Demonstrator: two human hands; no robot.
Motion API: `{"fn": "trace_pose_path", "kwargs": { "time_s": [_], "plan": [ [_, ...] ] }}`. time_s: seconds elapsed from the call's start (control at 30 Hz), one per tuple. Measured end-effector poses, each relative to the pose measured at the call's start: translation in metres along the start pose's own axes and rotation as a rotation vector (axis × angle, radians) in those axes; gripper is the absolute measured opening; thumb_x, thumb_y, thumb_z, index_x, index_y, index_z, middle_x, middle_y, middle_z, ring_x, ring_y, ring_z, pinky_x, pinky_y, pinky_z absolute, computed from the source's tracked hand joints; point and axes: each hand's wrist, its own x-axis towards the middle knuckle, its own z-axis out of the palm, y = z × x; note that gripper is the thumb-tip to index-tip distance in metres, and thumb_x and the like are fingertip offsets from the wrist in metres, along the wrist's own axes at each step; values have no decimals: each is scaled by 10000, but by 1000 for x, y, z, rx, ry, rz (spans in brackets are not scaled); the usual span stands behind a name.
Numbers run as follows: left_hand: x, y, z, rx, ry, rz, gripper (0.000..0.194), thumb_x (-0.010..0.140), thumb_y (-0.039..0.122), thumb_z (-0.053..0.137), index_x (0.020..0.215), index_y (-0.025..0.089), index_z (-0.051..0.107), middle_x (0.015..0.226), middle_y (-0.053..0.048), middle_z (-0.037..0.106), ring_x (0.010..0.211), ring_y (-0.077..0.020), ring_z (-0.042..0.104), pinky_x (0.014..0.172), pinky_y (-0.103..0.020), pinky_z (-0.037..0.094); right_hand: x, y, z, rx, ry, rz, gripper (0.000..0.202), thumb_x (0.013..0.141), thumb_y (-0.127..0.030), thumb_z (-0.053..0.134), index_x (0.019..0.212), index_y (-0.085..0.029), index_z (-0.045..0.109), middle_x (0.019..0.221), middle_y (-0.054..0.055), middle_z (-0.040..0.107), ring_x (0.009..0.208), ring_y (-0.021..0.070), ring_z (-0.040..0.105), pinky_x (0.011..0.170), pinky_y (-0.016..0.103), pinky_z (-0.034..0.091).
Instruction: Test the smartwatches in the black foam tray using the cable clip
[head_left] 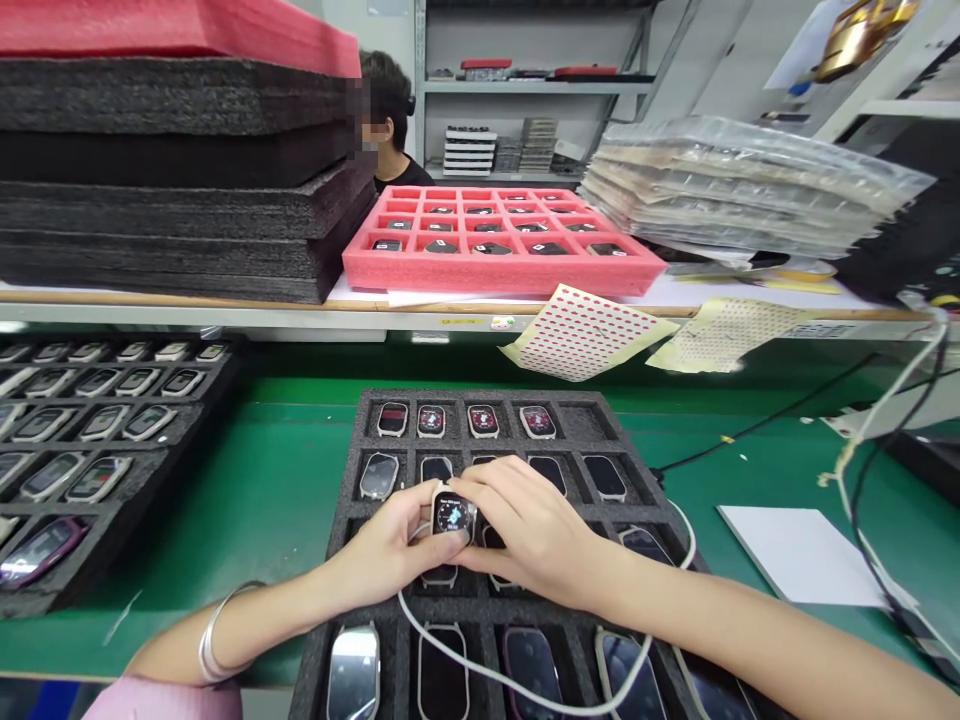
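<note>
A smartwatch body without a strap, its screen lit with a dial, is held between both hands above a black foam tray. My left hand grips it from the left, the thumb along its lower edge. The fingers of my right hand close on its right side and top. A white cable loops below the hands and up past the right forearm; its end near the watch is hidden. Watch bodies fill most tray pockets, such as a lit one in the back row and a dark one in front.
Another foam tray of watches lies at left on the green table. On the shelf above stand stacked black foam, a pink foam tray and clear plastic trays. A white board and cables lie right. A person sits behind.
</note>
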Motion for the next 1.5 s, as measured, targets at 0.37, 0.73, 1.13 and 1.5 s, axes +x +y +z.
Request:
{"fn": "trace_pose_path", "kwargs": {
  "time_s": [0.37,0.73,1.13,1.5],
  "plan": [
    [-11,0,5,83,-54,-91,270,882,311,612,1101,197,503,912,6,492,737,-112,417,684,-247,362,-1,1,-16,110,-86,16,367,922,-430,577,1079,-98,576,1035,141,627,932,259,580,820,403,466],
    [-23,30,16,-80,-109,-180,248,921,329,569,1158,265,536,983,6,608,493,-27,305,587,-188,392,-77,135,-74,-26,-169,534,432,900,-464,563,1137,-108,620,989,147,581,938,307,577,822,460,491],
    [-4,17,19,-30,-141,-298,326,879,343,609,1162,224,500,1078,-58,608,440,3,324,421,-190,222,-78,77,-101,-150,-613,378,218,868,-186,597,1081,-148,627,1046,116,576,929,273,589,768,391,493],
    [-3,17,14,-96,-174,-258,245,847,275,619,1035,164,506,1114,-104,619,406,6,410,371,-182,268,-76,110,-94,113,-605,504,323,786,-367,688,1016,-160,598,967,85,567,840,256,587,740,384,511]
  ]
}}
